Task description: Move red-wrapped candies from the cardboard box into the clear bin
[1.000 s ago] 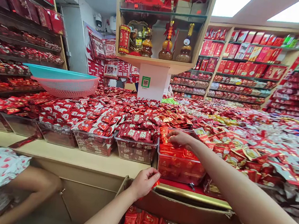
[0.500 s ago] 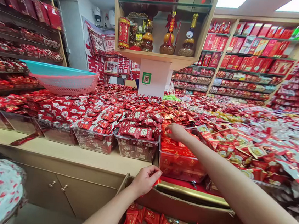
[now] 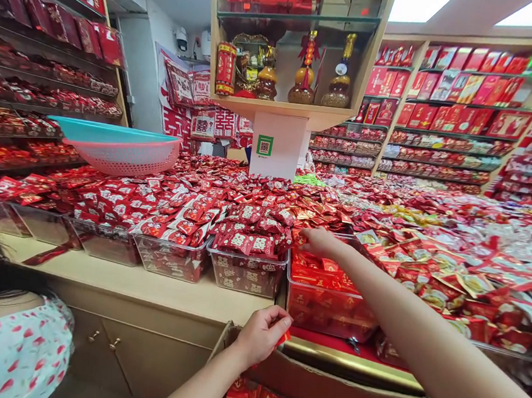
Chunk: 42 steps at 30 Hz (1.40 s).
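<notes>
Right hand (image 3: 321, 241) stayed stretched to the far rim of the clear bin (image 3: 330, 307), fingers bent down onto the binned packets (image 3: 319, 274); whether it gripped any could not be told. Left hand (image 3: 261, 334) kept pinching a loose red packet (image 3: 283, 338) at the cardboard box (image 3: 345, 391) edge and had hardly shifted. A co-worker's floral top (image 3: 12, 350) had come back in at lower left.

Row of bins (image 3: 243, 272) along the bench (image 3: 143, 284) front edge. Right hand (image 3: 321, 241) over the back of the end bin (image 3: 325, 306), right of centre. Cardboard box (image 3: 323, 382) below, before the bench; left hand (image 3: 261, 334) at its rim, packet (image 3: 283, 338) in its grip. Heap (image 3: 191, 191) behind the bins, basket (image 3: 119, 149) on it far left. Pillar (image 3: 279, 143) behind centre. Person (image 3: 7, 349) lower left.
</notes>
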Each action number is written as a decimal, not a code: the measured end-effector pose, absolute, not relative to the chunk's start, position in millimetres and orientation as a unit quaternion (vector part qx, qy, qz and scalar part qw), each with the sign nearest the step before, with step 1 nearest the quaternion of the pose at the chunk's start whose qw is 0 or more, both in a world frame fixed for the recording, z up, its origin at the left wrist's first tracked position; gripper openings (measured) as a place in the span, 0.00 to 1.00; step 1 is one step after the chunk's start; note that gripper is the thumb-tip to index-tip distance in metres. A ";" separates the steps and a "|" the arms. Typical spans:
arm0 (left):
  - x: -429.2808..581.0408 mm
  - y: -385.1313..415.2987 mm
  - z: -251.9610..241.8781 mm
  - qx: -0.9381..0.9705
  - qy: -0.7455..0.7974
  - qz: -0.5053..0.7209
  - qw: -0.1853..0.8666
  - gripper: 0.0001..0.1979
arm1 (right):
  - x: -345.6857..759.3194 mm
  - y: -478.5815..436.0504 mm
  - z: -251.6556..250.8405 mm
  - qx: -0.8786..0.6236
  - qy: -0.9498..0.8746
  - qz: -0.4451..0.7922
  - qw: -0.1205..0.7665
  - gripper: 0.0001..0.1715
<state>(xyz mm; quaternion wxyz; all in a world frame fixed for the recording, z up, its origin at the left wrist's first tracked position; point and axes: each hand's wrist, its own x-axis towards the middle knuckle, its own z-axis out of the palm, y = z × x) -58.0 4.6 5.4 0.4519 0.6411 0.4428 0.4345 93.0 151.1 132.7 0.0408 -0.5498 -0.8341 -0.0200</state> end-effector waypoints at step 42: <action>-55.4 2.5 6.8 0.546 0.383 0.514 0.540 0.14 | 125.2 -11.4 86.5 -0.458 -0.756 0.318 0.344 0.13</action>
